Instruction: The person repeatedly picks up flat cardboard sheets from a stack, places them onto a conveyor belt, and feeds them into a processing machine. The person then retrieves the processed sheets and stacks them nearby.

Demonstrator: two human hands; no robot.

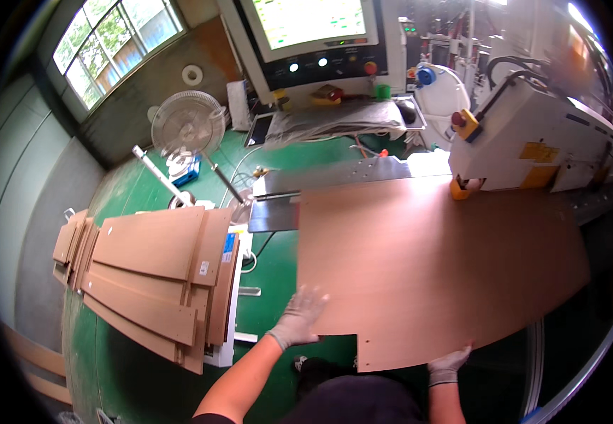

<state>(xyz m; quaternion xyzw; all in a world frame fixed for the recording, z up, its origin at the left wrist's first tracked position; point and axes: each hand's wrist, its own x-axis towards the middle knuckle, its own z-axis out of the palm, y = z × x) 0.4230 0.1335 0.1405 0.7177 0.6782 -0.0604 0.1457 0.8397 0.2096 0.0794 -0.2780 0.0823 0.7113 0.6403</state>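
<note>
A large flat brown wooden panel (pixel 426 261) lies across the machine's bed in front of me, with a notch cut from its near left corner. My left hand (pixel 299 319), in a pale glove, holds the panel at its left edge beside the notch; the fingers rest over the top. My right hand (pixel 449 364), also gloved, grips the near edge, thumb on top and the other fingers hidden underneath. Small drilled holes show near the notch. The panel's far edge passes beside the white machine head (pixel 532 141).
Stacked brown panels (pixel 151 247) sit on a white-framed support at my left. Beyond them stands a fan (pixel 188 124). A control console with a lit screen (pixel 311 21) is at the back, above a covered shelf (pixel 334 124). A curved metal rail (pixel 596 353) runs along the right.
</note>
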